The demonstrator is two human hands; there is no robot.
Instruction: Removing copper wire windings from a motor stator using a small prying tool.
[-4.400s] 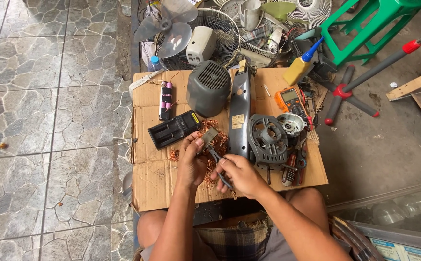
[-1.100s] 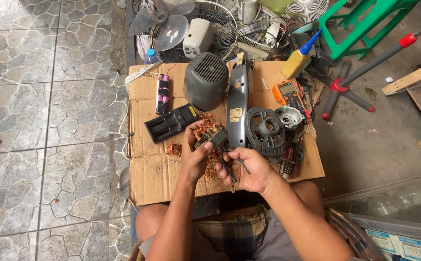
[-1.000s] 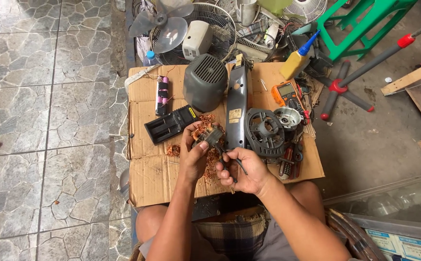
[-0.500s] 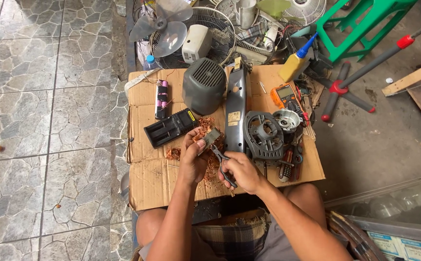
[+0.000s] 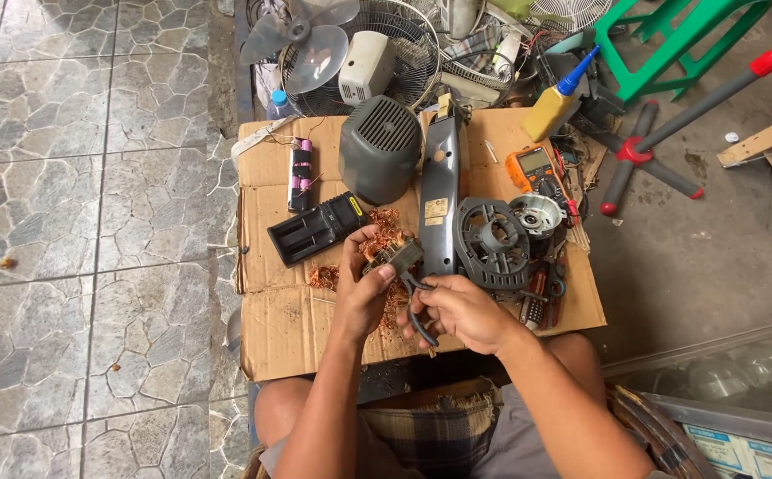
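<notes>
My left hand [image 5: 364, 288] grips a small motor stator [image 5: 395, 258] with copper winding, held above the cardboard sheet [image 5: 288, 319]. My right hand [image 5: 461, 310] is closed on dark-handled pliers [image 5: 419, 306], whose jaws point up at the stator. Loose copper wire scraps [image 5: 324, 277] lie under and beside my hands. Both forearms reach forward from my lap.
On the cardboard lie a black battery charger [image 5: 315, 228], a pink battery pack [image 5: 300, 173], a grey motor cover [image 5: 380, 160], a long grey fan neck [image 5: 441, 191], a round black housing [image 5: 490, 244] and an orange multimeter [image 5: 532, 168]. Fan parts, a yellow bottle [image 5: 552, 106] and a green stool [image 5: 670, 35] stand beyond.
My hands stayed close together over the copper scraps; the pliers shifted slightly against the stator. The camera view drifted a little.
</notes>
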